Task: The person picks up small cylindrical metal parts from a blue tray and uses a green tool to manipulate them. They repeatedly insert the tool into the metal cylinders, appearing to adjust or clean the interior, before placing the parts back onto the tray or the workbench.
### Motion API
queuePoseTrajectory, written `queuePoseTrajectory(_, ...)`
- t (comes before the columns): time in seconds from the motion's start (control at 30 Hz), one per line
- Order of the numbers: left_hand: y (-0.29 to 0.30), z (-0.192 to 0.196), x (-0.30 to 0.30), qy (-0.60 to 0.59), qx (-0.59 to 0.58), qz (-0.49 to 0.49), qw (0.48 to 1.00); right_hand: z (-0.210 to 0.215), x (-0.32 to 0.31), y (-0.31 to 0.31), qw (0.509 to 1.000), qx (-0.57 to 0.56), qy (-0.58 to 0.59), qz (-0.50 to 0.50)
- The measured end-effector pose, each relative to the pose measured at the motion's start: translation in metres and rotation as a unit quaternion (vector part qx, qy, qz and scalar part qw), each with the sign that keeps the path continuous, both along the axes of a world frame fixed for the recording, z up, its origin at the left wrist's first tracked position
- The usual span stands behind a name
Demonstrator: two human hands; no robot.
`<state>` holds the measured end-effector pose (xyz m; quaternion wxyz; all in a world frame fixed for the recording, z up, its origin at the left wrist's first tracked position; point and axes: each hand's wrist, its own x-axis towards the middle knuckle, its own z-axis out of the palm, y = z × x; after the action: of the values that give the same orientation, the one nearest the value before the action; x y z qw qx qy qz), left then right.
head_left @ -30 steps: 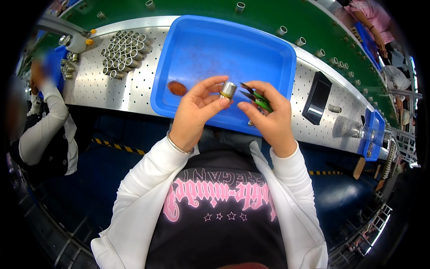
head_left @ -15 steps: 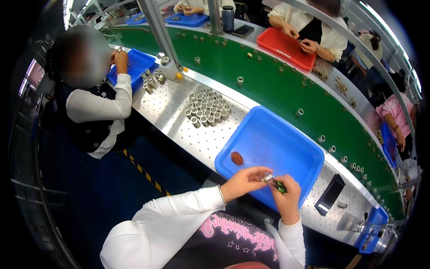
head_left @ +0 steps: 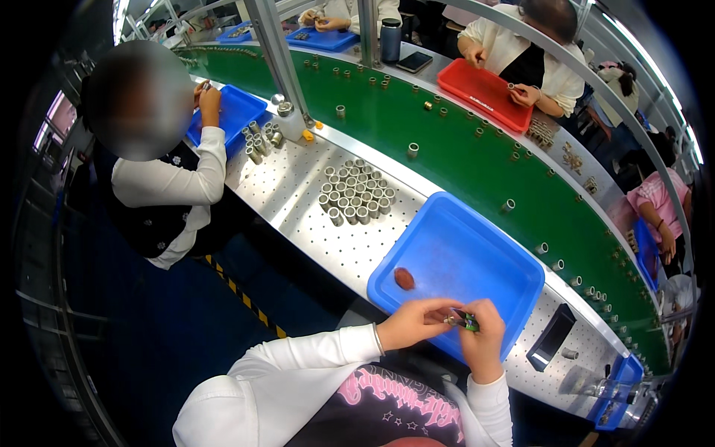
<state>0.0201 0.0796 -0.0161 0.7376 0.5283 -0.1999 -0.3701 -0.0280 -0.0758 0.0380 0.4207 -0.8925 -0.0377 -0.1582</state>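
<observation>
Over the near edge of a blue tray (head_left: 477, 257), both of my hands are close together. My left hand (head_left: 411, 325) pinches a small silvery metal sleeve (head_left: 450, 320), mostly hidden by the fingers. My right hand (head_left: 484, 339) is closed around a small tool with a green and black handle (head_left: 470, 322). The tool's front end meets the metal sleeve; its tip is too small to make out. Inside the tray, near its left corner, lies a reddish-brown oval piece (head_left: 404, 279).
Left of the tray, several metal sleeves (head_left: 357, 192) stand grouped on the perforated metal table (head_left: 298, 216). Beyond runs a green conveyor belt (head_left: 447, 156) carrying scattered sleeves. A black phone-like slab (head_left: 551, 337) lies right of the tray. Co-workers sit at left and across, one with a red tray (head_left: 484, 93).
My hands have drawn closer together, and the metal sleeve is now more covered by fingers. The view has shifted slightly. Across the belt, a co-worker's hands have moved apart.
</observation>
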Motion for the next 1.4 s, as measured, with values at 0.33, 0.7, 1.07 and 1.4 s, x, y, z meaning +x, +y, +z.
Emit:
queuePoseTrajectory(0.33,0.006,0.016,0.01,0.113,-0.051,-0.016,0.992,-0.02,0.016,-0.011,0.985,0.132,0.033,-0.107)
queuePoseTrajectory(0.7,0.005,0.024,0.016,0.215,-0.049,0.036,0.975,-0.011,0.008,-0.014,0.905,0.39,0.044,-0.166)
queuePoseTrajectory(1.07,0.001,0.019,0.015,0.223,-0.046,0.088,0.97,-0.001,-0.004,-0.011,0.918,0.369,-0.051,-0.134)
queuePoseTrajectory(1.4,-0.001,0.018,0.012,0.227,-0.048,0.084,0.969,0.004,-0.004,-0.008,0.938,0.336,-0.056,-0.066)
